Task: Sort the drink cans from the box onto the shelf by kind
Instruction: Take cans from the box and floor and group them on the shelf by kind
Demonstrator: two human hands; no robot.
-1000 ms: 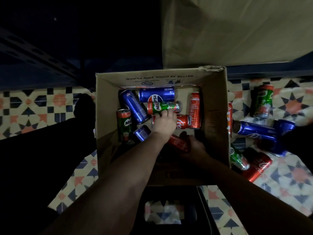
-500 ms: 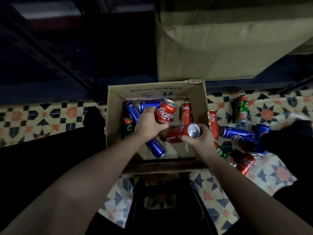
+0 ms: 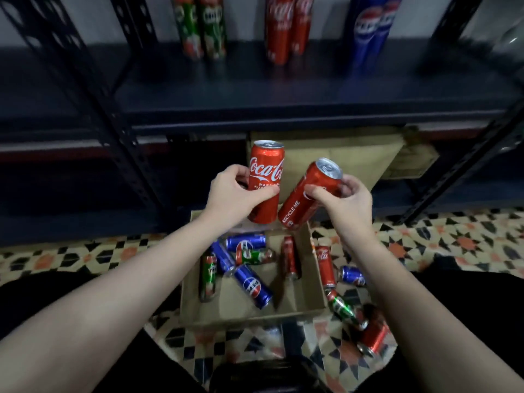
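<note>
My left hand [image 3: 232, 191] grips an upright red Coca-Cola can [image 3: 266, 165]. My right hand [image 3: 344, 199] holds a second red cola can [image 3: 304, 202], tilted with its top to the upper right. Both cans hang above the open cardboard box [image 3: 309, 304] on the floor. Inside the box lie blue Pepsi cans [image 3: 252, 286], green Milo cans [image 3: 208, 275] and one red can [image 3: 289, 258]. On the dark shelf [image 3: 283, 89] above stand green cans [image 3: 202, 24], red cans [image 3: 285, 26] and blue cans [image 3: 368, 26], grouped by kind.
More cans lie on the patterned tile floor to the right of the box: a red one [image 3: 324, 265], a blue one [image 3: 351, 275], a green one [image 3: 344, 309] and another red [image 3: 374, 337]. A second cardboard box [image 3: 354, 157] sits under the shelf. Black perforated uprights [image 3: 93, 89] frame the rack.
Both hands have lifted their red cola cans out of the box and raised them toward the shelf. My view has tilted up, bringing the shelf's sorted cans into sight.
</note>
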